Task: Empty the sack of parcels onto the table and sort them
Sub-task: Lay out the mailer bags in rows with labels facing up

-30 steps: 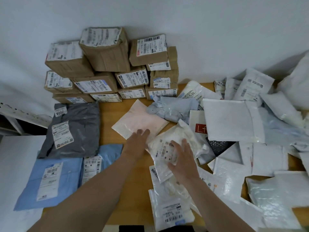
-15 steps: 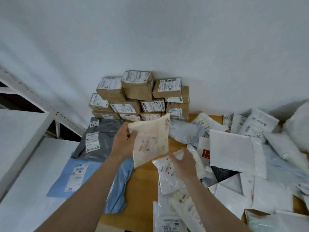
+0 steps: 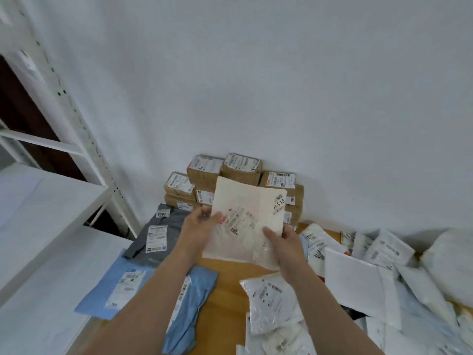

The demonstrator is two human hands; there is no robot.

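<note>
A white wall [image 3: 281, 85] closes the rear, and a wooden bench [image 3: 225, 298] stands against it. Both hands are raised above the bench and hold one cream padded parcel [image 3: 245, 216] between them. The parcel is near upright, with black print showing on the face toward the camera.

The left hand [image 3: 198, 228] has its fingers [image 3: 216, 217] clamped on the parcel's left edge, thumb in front. The right hand [image 3: 286, 242] grasps the lower right edge, thumb likewise in front.

- **Beyond the fingers:** brown cartons [image 3: 204, 172] are stacked against the wall, partly hidden by the parcel.
- **Left of and below the left fingers:** a grey mailer [image 3: 158, 231] lies flat, with blue mailers [image 3: 115, 288] nearer the camera, one partly under the left forearm.
- **Right of and below the right fingers:** a heap of white parcels [image 3: 358, 283] covers the bench.
- **Far left of the fingers:** a white shelving rack [image 3: 51, 196] stands beside the bench.
</note>
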